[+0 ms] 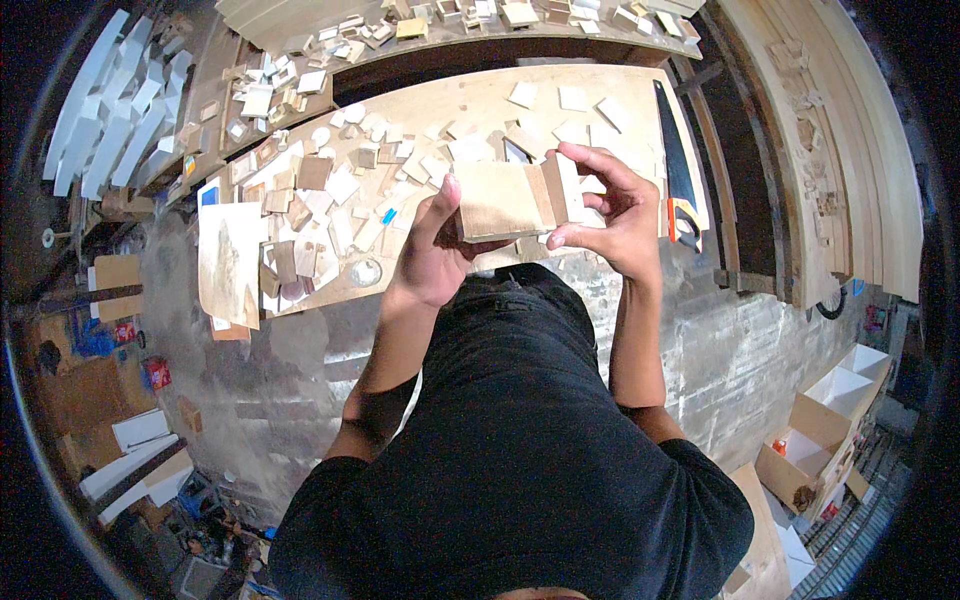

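Note:
Over the near edge of the workbench, both my hands hold up pale wooden pieces. My left hand (432,258) grips the left end of a broad wooden block (497,203), thumb on its near corner and fingers hidden beneath. At the block's right end, my right hand (628,225) pinches a narrower upright wooden piece (565,188) between thumb and fingers. The two pieces meet or nearly meet; I cannot tell whether they are joined. Below them, many loose wood offcuts (342,185) lie scattered on the plywood bench top (450,95).
A handsaw (678,150) with an orange-edged handle lies at the bench's right side. A small blue object (389,215) and a round clear dish (364,271) sit among the offcuts. Long boards (860,130) line the right. Open boxes (815,430) stand on the floor at lower right.

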Motion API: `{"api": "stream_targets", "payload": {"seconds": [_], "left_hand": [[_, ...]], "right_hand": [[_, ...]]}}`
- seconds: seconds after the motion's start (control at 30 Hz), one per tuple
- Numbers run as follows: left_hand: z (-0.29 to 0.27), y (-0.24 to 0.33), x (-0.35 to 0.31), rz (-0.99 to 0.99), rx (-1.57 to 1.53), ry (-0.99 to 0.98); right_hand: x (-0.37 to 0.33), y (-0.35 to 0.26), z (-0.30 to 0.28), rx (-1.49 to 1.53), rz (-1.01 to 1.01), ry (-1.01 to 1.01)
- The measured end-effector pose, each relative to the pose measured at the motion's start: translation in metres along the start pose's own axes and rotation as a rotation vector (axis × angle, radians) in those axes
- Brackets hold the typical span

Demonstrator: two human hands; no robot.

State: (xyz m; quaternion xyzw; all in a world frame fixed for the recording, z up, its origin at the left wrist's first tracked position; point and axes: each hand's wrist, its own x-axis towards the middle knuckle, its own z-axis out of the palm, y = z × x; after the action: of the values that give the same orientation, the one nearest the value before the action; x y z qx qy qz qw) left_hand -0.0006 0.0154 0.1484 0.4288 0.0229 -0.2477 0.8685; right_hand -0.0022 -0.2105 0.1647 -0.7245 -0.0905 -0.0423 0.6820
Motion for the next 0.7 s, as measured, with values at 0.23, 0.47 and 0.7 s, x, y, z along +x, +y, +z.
{"api": "stream_targets", "payload": {"seconds": [0.23,0.47,0.7], "left_hand": [[0.031,-0.010,0.036,0.013,-0.207,0.107],[0.032,-0.020,0.056,-0.011,-0.268,0.068],[0.027,-0.020,0.059,0.005,-0.321,0.111]], "right_hand": [[0.019,0.012,-0.025,0.095,0.050,0.059],[0.033,0.023,-0.044,0.099,0.148,0.065],[0.040,0.025,-0.040,0.097,0.156,0.029]]}}
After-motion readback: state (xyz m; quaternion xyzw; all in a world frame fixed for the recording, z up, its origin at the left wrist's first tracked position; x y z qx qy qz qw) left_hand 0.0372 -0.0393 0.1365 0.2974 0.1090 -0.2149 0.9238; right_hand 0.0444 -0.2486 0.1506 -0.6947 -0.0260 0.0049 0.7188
